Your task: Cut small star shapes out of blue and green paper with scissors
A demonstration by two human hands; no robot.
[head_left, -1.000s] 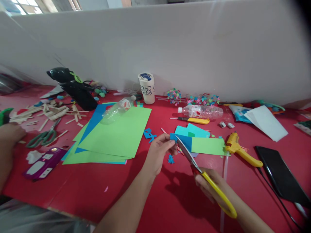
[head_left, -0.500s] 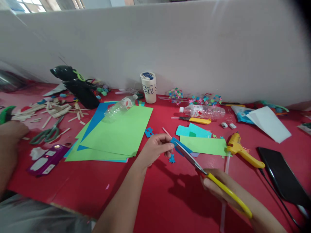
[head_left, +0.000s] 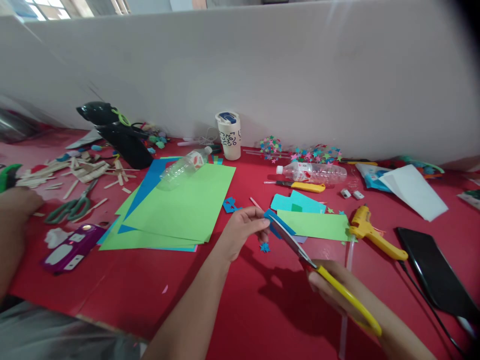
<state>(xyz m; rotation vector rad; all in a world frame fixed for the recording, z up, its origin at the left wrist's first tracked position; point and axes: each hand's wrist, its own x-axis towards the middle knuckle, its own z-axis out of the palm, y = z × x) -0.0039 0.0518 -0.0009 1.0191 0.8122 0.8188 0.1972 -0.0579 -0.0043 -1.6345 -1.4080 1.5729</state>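
Note:
My left hand [head_left: 245,230] pinches a small piece of blue paper [head_left: 285,228] between thumb and fingers. My right hand [head_left: 330,285] grips yellow-handled scissors [head_left: 347,297], whose blades lie across the blue paper, their tips close to my left fingers. Just under the paper, small blue paper stars [head_left: 264,247] lie on the red table. A cut blue scrap [head_left: 230,205] rests behind my left hand. Beyond the scissors lie a green paper strip [head_left: 318,225] and turquoise paper pieces [head_left: 281,202].
Green sheets [head_left: 183,200] lie left, with a plastic bottle [head_left: 185,167] on top. A yellow glue gun [head_left: 377,237] and black phone [head_left: 437,270] are at right. Toward the back are a utility knife [head_left: 307,187] and a cup [head_left: 229,137]. Another person's arm [head_left: 15,220] rests at far left.
The scissors' handles have shifted slightly left and the blades look a little more closed on the blue paper. My left hand stays nearly still.

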